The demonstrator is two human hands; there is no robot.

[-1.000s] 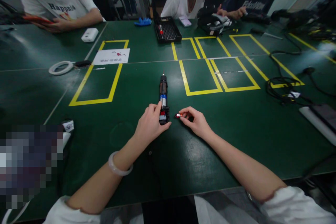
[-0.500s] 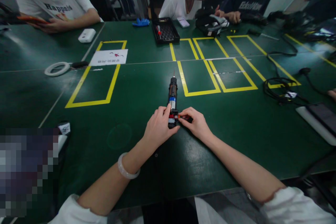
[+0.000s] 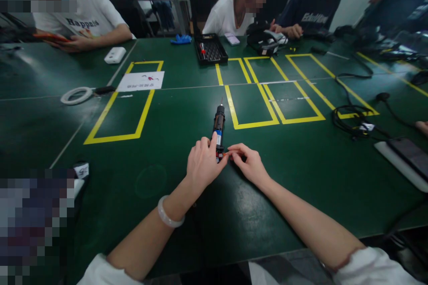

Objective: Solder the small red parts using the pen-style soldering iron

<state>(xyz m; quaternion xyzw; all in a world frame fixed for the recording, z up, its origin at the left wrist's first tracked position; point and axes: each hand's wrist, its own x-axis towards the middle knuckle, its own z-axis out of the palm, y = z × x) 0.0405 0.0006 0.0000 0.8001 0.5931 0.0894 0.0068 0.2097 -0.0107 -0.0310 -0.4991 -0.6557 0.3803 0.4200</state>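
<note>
Head view: the left hand [image 3: 202,164] closes over the near end of a slim cylindrical motor assembly [image 3: 219,127] that lies flat on the green table [image 3: 301,178], its forefinger stretched along the barrel, so the grip is a narrow clasp holding the assembly down. The right hand [image 3: 250,167] meets that same near end from the side, thumb and forefinger pinched tight on a small red-orange part [image 3: 230,153] that touches the assembly; whether it is seated or only butted against it cannot be told, since the fingers hide the joint. As a judgement, the work stands at the joining step: the part has been brought to the assembly's end, while its final seating and the release of both hands remain. The assembly shows a dark far section tipped by a thin shaft, a blue band and a silvery band at mid-length, and a black-and-red block at the near end, half covered by fingers. It lies just left of the nearest yellow taped rectangle [image 3: 254,122], pointing away from the person. Well beyond that rectangle sits an open black bit case [image 3: 210,49]; a coil of black cable [image 3: 351,116] lies to the rectangle's right.
</note>
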